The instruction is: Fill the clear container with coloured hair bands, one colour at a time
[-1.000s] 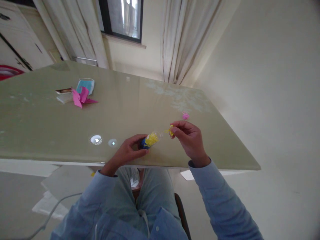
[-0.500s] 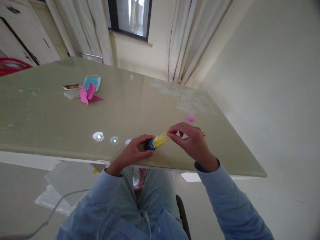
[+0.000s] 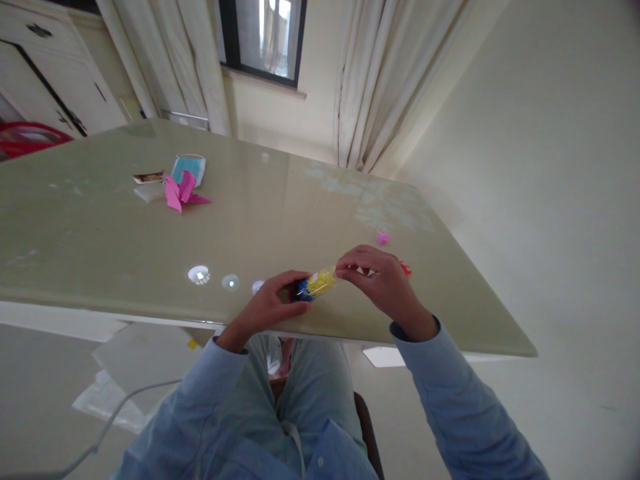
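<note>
A clear tube-shaped package [image 3: 320,283] with yellow and blue contents lies slantwise between my hands, near the table's front edge. What the contents are is too small to tell. My left hand [image 3: 273,300] grips its darker lower end between thumb and fingers, which hide part of that end. At the upper right end, the thumb and fingertips of my right hand [image 3: 377,277] are pinched together on the clear tip. Just beyond the right hand sits a small pink object [image 3: 383,237]. A red-orange piece [image 3: 405,268] shows partly behind the knuckles.
On the glossy green table [image 3: 270,220], a pink folded-paper figure [image 3: 183,191] lies at the left by a blue face mask [image 3: 190,168], a small picture card [image 3: 149,178] and a whitish packet [image 3: 149,193]. A wall [image 3: 550,167] stands at the right, curtains [image 3: 380,80] behind.
The view has shifted slightly, so the table and things on it sit a little lower and to the right. Both hands keep nearly the same hold on the package.
</note>
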{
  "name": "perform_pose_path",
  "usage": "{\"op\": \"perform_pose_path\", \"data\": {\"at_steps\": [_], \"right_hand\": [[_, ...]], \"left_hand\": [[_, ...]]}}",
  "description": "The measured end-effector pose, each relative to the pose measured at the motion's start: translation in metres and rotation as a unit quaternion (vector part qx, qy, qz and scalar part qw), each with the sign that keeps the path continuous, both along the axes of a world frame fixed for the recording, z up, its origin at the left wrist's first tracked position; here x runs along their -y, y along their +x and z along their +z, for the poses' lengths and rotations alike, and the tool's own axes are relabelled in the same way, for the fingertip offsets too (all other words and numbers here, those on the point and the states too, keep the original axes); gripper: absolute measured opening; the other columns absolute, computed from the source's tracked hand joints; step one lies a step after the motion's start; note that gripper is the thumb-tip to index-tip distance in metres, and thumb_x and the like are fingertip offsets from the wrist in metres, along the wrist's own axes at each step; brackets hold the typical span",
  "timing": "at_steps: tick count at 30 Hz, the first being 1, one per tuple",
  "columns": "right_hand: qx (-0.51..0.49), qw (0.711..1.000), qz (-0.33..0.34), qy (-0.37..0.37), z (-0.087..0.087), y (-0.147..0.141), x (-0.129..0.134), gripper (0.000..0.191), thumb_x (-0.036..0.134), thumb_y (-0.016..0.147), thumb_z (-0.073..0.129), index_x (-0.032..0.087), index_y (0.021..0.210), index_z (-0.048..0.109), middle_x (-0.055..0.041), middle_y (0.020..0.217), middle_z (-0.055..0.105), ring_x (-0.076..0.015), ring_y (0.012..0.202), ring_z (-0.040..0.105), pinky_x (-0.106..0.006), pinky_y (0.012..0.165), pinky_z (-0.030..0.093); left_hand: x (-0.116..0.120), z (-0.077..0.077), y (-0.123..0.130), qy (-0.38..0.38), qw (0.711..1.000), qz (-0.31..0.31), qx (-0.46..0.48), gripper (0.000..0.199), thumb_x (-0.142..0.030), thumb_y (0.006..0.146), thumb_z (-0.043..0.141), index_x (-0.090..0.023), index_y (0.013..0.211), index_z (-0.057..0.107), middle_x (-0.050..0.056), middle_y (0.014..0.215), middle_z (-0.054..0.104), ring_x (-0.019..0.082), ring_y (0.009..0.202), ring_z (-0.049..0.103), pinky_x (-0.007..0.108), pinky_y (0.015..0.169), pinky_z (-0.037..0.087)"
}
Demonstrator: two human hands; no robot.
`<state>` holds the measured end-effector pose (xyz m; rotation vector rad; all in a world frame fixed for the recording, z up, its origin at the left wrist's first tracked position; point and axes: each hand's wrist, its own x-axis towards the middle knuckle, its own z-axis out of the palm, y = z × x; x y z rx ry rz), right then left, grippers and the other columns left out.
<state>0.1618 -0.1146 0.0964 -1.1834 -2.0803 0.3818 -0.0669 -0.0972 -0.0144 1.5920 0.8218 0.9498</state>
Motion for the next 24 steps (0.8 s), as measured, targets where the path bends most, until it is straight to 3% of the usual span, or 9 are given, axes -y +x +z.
{"op": "perform_pose_path", "data": {"at_steps": [4,11,24], "right_hand": [[0.011,1.000,0.004,-0.011,-0.002,0.001,-0.002,0.017,0.033,0.094,0.067,0.021,0.087,0.077,-0.0058,0.088,0.070,-0.0175,0.084,0.065,-0.031,0.077,0.051],[0.020,0.998,0.051,-0.036,0.005,0.002,-0.003,0.023,0.034,0.099,0.058,0.023,0.097,0.078,-0.0096,0.107,0.073,-0.0201,0.101,0.069,-0.035,0.090,0.054],[-0.033,0.998,0.037,-0.037,0.018,-0.008,-0.001,0.023,0.036,0.099,0.059,0.025,0.104,0.078,-0.0071,0.107,0.078,-0.0202,0.102,0.071,-0.038,0.095,0.055]], "left_hand": [[0.000,-0.001,0.001,-0.012,1.000,0.010,0.021,0.056,-0.035,0.070,0.086,-0.015,0.121,0.071,0.013,0.119,0.072,0.027,0.108,0.067,0.037,0.099,0.053],[-0.001,-0.001,0.001,-0.034,0.999,0.016,0.033,0.057,-0.035,0.068,0.087,-0.014,0.120,0.072,0.012,0.112,0.074,0.024,0.097,0.069,0.034,0.089,0.056],[-0.002,-0.003,0.002,-0.091,0.991,0.004,0.100,0.064,-0.035,0.067,0.089,-0.011,0.123,0.068,0.012,0.107,0.074,0.023,0.096,0.068,0.033,0.086,0.054]]}}
